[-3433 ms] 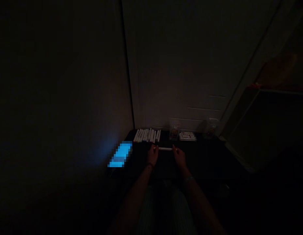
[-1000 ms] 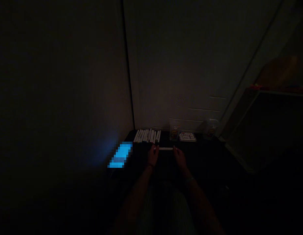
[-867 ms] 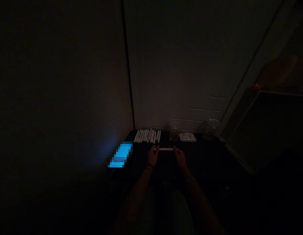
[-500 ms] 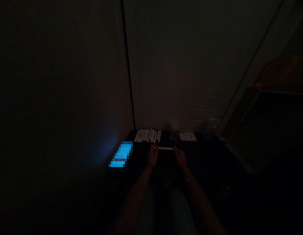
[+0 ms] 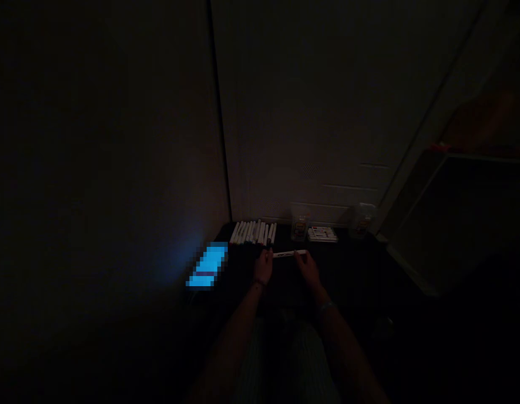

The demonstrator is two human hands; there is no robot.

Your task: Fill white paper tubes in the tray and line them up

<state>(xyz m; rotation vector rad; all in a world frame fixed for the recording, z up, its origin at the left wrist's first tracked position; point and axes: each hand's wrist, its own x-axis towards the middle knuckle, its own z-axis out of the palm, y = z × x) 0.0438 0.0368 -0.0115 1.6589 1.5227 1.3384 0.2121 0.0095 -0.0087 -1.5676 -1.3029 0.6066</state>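
Observation:
In the dim head view, a white marker (image 5: 284, 254) with dark print on its barrel lies nearly level between my two hands. My left hand (image 5: 263, 267) is closed on its left end, and a small dark shape, hard to make out, shows just above those fingers. The fingers of my right hand (image 5: 309, 270) pinch the barrel close to its right end, which sticks out a little above them. Beyond my left hand, several white markers (image 5: 253, 232) lie side by side in a row.
A glowing blurred screen (image 5: 207, 266) is at the left of the dark table (image 5: 344, 275). Along the back stand two clear containers, one in the middle (image 5: 300, 227) and one farther right (image 5: 363, 221). Between them lies a stack of white markers (image 5: 322, 234). A wall (image 5: 302, 112) rises behind.
The marker has turned, so its print now shows and its right end sits slightly higher. My right fingers have moved inward along it. A dark shape now shows above my left fingers.

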